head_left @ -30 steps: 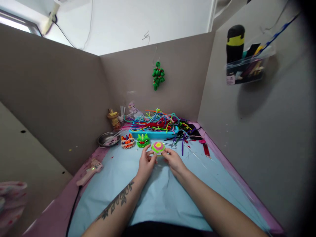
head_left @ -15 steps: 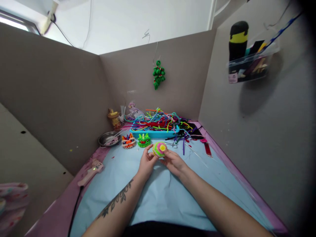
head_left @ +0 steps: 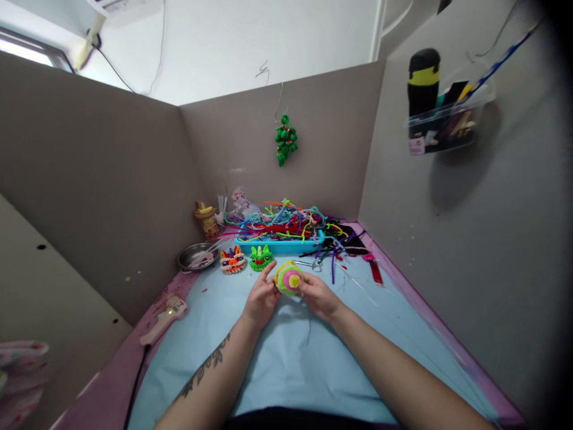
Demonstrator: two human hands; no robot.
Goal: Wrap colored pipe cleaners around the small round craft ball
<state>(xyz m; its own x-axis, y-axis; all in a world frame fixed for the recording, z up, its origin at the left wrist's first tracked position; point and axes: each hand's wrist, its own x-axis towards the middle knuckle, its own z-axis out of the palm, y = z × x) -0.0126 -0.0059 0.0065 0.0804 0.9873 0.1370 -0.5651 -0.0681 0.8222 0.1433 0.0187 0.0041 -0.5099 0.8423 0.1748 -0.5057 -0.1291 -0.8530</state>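
Note:
A round pipe-cleaner piece (head_left: 289, 279), coiled in yellow, pink and green rings, is held between both hands over the blue cloth (head_left: 304, 364). My left hand (head_left: 262, 298) grips its left edge, with a finger raised along the side. On the right edge, my right hand (head_left: 319, 295) pinches it between thumb and fingers; some fingertips are hidden behind it. Just beyond the hands sit a green pipe-cleaner animal head (head_left: 261, 258) and an orange one (head_left: 233, 261). Scissors (head_left: 316, 264) lie right behind the coiled piece.
A blue tray (head_left: 277, 245) heaped with coloured pipe cleaners stands at the back. To the left are a metal bowl (head_left: 198, 257) and a pink glue gun (head_left: 165, 319) with a cord. Grey partitions (head_left: 282, 179) enclose the table; a clear bin (head_left: 443, 128) hangs on the right one.
The coiled piece has come slightly nearer and tilted, so its yellow centre sits lower and more of its upper rim shows. My left hand's finger is now straighter and raised.

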